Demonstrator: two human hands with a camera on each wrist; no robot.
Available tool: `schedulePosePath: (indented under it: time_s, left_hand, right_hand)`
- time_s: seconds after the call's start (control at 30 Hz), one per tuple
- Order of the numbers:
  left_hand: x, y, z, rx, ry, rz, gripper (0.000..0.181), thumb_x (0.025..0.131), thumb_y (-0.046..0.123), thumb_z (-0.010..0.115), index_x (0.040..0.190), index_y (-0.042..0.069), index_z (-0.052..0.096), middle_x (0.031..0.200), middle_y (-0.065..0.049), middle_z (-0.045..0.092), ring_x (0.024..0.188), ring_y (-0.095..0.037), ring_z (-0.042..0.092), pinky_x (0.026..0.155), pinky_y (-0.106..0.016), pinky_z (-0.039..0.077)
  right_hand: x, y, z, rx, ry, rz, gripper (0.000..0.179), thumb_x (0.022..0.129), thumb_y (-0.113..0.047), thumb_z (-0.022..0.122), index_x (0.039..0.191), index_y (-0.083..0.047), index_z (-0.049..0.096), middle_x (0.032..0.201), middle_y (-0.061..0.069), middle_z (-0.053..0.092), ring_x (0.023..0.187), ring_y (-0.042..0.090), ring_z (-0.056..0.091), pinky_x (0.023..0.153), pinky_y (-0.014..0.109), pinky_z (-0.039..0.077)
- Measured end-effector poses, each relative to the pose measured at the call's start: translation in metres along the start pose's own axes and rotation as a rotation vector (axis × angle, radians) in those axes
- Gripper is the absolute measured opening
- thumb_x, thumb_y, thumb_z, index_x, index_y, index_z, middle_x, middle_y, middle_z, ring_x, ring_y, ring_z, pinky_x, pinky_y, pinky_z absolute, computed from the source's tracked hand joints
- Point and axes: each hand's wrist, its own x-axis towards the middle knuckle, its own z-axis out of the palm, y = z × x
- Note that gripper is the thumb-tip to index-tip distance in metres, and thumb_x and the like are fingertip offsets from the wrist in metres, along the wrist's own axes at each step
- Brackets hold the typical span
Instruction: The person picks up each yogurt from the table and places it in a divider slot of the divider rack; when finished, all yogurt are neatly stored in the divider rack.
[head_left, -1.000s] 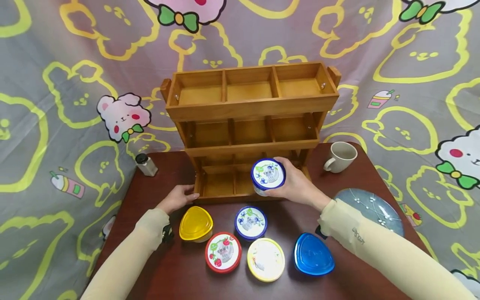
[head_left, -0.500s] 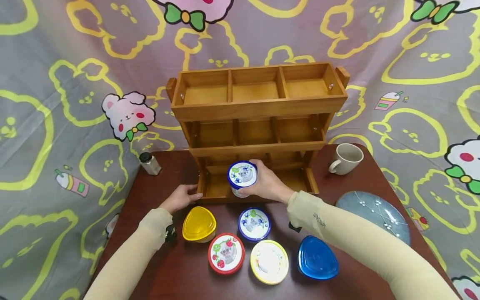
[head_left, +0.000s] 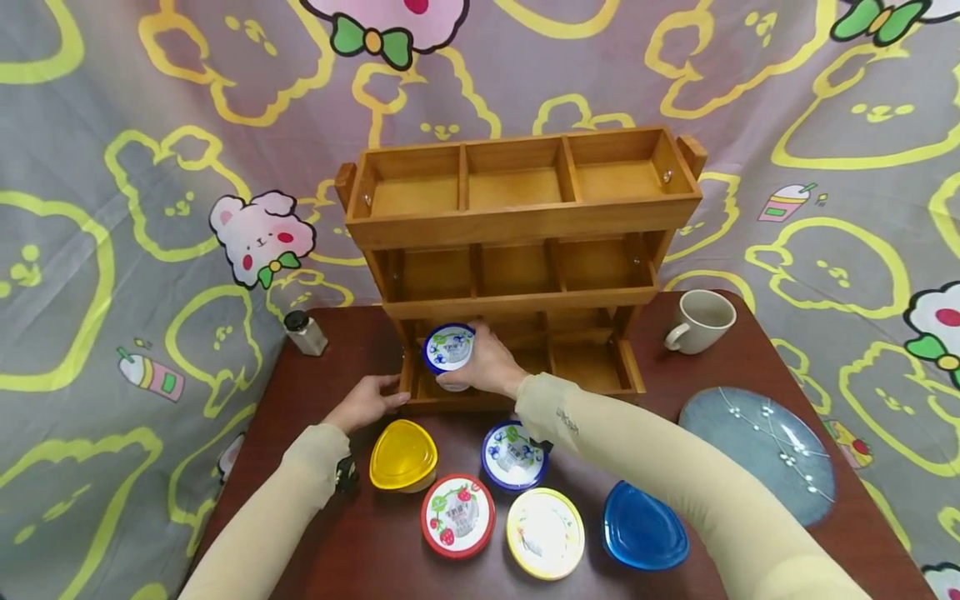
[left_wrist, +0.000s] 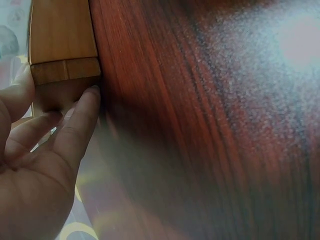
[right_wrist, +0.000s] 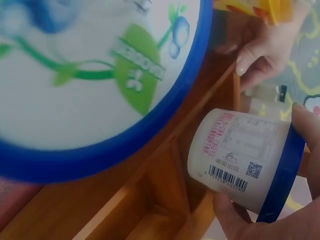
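My right hand (head_left: 491,358) grips a small white tub with a blue-rimmed, blueberry-printed lid (head_left: 448,347). It holds the tub over the left compartment of the bottom tier of the wooden shelf (head_left: 525,215). In the right wrist view, the barcode side of the tub (right_wrist: 232,162) faces the camera, thumb and fingers around it near the lid. My left hand (head_left: 367,402) holds the front left corner of that bottom tier. In the left wrist view, the left hand's (left_wrist: 45,150) thumb and fingers lie on opposite sides of the wooden corner (left_wrist: 65,70).
On the table stand another blueberry tub (head_left: 514,456), a red-rimmed strawberry tub (head_left: 457,517), a yellow-rimmed tub (head_left: 545,533), a yellow-lidded container (head_left: 403,456) and a blue-lidded one (head_left: 645,527). A mug (head_left: 701,321) and plate (head_left: 757,450) sit right; a black-capped shaker (head_left: 306,333) left.
My right hand has carried the blueberry tub leftward across the front of the bottom tier to its left compartment. The left hand stays at the shelf corner. The head view has shifted slightly.
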Motion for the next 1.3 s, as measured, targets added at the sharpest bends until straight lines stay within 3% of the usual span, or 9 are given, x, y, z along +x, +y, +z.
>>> schedulePosePath:
  time_s: [0.57, 0.97, 1.3]
  left_hand:
    - [-0.003, 0.004, 0.003, 0.000, 0.009, -0.009, 0.053, 0.095, 0.016, 0.069, 0.137, -0.011, 0.051, 0.116, -0.022, 0.067, 0.085, -0.023, 0.069, 0.078, -0.040, 0.060]
    - [0.000, -0.001, 0.003, 0.011, 0.007, -0.009, 0.054, 0.095, 0.019, 0.069, 0.137, -0.010, 0.052, 0.121, -0.024, 0.064, 0.088, -0.023, 0.069, 0.081, -0.040, 0.059]
    - [0.001, -0.004, 0.001, 0.015, 0.015, -0.021, 0.056, 0.094, 0.019, 0.071, 0.138, -0.010, 0.051, 0.124, -0.025, 0.063, 0.087, -0.023, 0.070, 0.080, -0.041, 0.059]
  right_hand:
    - [0.015, 0.009, 0.032, -0.041, -0.014, 0.017, 0.109, 0.063, -0.036, 0.095, 0.143, -0.001, 0.029, 0.129, 0.023, 0.050, 0.116, 0.036, 0.055, 0.103, 0.043, 0.046]
    - [0.017, 0.011, 0.038, -0.105, -0.029, 0.049, 0.115, 0.063, -0.040, 0.095, 0.146, -0.001, 0.025, 0.134, 0.026, 0.046, 0.119, 0.039, 0.054, 0.104, 0.043, 0.045]
    - [0.020, 0.009, 0.040, -0.091, -0.050, 0.058, 0.121, 0.065, -0.042, 0.093, 0.151, 0.002, 0.019, 0.143, 0.031, 0.038, 0.124, 0.042, 0.050, 0.107, 0.046, 0.043]
